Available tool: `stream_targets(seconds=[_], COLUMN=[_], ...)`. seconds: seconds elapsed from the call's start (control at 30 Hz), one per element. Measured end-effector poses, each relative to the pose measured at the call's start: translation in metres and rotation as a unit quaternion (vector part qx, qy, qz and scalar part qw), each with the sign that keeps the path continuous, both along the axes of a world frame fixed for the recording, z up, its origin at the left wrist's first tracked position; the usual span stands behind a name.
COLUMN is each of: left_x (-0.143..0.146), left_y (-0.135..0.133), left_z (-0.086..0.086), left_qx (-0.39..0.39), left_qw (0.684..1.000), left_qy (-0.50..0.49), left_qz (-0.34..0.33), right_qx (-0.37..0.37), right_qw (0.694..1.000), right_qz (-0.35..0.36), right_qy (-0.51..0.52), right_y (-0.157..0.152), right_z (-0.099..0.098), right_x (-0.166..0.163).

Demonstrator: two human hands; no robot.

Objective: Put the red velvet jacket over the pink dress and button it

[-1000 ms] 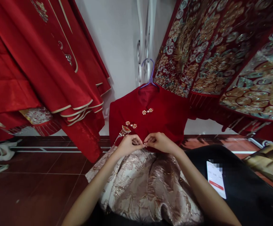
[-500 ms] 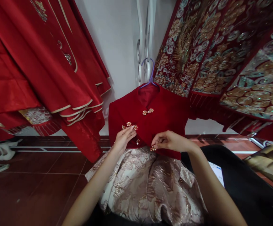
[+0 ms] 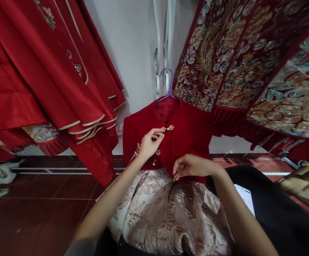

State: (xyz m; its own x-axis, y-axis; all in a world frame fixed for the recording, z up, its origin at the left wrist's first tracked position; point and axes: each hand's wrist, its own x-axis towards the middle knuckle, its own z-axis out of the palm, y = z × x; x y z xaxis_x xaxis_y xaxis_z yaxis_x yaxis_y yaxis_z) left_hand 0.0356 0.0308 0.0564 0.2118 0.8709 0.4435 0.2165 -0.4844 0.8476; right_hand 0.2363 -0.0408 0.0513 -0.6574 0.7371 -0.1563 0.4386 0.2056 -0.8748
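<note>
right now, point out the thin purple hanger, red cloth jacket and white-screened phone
Thin purple hanger (image 3: 170,91): head view, its neck
Red cloth jacket (image 3: 182,142): head view, its front
White-screened phone (image 3: 245,198): head view, its screen

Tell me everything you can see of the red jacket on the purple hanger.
The red jacket looks soft, perhaps velvety, with red lining showing at the neck. It hangs front outward from a purple hanger, its lower edge against pale patterned cloth. Flower-shaped, pearl-like ornaments sit on its front. The left hand has fingertips at the upper ornament; the right hand pinches a lower ornament near the hem. The lower front appears unfastened.
</note>
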Motion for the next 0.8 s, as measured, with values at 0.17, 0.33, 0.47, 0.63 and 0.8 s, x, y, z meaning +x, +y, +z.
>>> stream_targets(seconds=[0.17, 0.33, 0.47, 0.63, 0.8], left_x=[0.012, 0.015, 0.013, 0.014, 0.02], left_y=[0.023, 0.028, 0.029, 0.031, 0.029], left_z=[0.025, 0.039, 0.044, 0.044, 0.05], left_qx=[0.184, 0.284, 0.349, 0.398, 0.314], left_qw=[0.95, 0.891, 0.85, 0.805, 0.779], left_qy=[0.25, 0.352, 0.395, 0.439, 0.541], left_qz=[0.038, 0.025, -0.004, 0.006, 0.038], right_qx=[-0.015, 0.023, 0.055, 0.228, 0.314], right_qw=[1.0, 0.999, 0.997, 0.953, 0.901], right_qz=[0.01, -0.022, -0.045, -0.164, -0.215], right_qy=[-0.02, -0.028, -0.039, 0.111, 0.206], right_y=[-0.001, 0.003, 0.0, 0.005, 0.048], right_z=[0.003, -0.001, 0.001, 0.028, 0.051], right_x=[0.011, 0.024, 0.028, 0.004, -0.044])
